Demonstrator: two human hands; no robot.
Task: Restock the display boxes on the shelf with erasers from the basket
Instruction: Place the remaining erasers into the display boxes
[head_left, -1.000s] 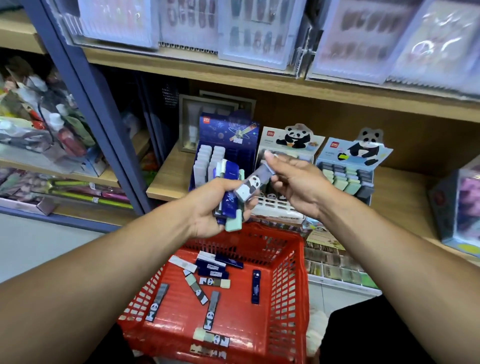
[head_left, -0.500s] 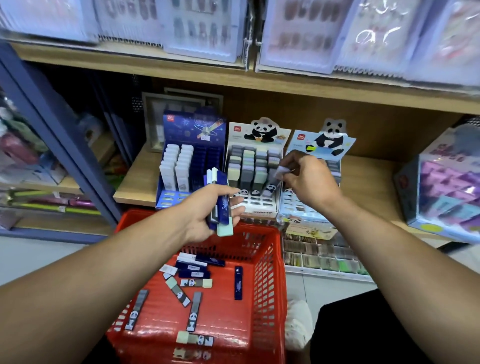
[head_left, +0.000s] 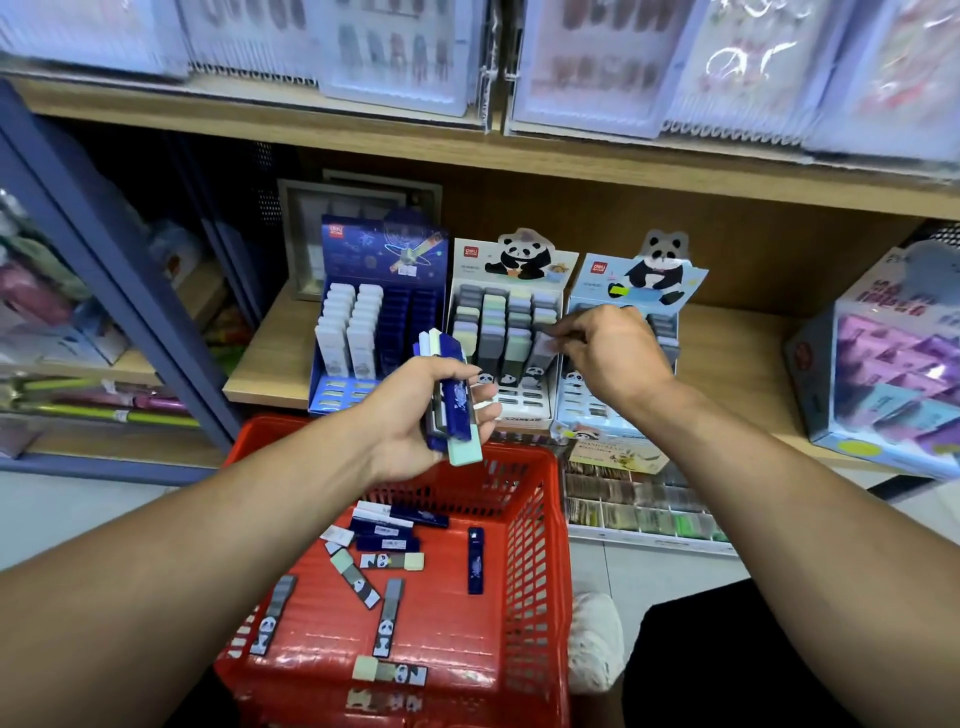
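Observation:
My left hand (head_left: 415, 415) grips a bundle of erasers (head_left: 451, 395), mostly dark blue with one mint, held upright above the red basket (head_left: 540, 519). My right hand (head_left: 608, 353) pinches a pale panda eraser (head_left: 543, 344) at the right column of the middle panda display box (head_left: 511, 270). A blue space-themed display box (head_left: 384, 260) stands to its left, a light-blue panda display box (head_left: 660, 280) to its right; my hand hides much of the latter. Several loose erasers (head_left: 387, 613) lie on the basket floor.
The boxes stand on a wooden shelf (head_left: 270, 358) under another shelf hung with packets (head_left: 405, 52). A pastel box (head_left: 893, 364) sits at the right. A blue upright post (head_left: 104, 260) is at the left. Trays of small goods (head_left: 639, 504) sit below.
My right hand carried the panda eraser from beside my left hand out to the middle panda box and lowered it into the right column. My left hand kept its bundle.

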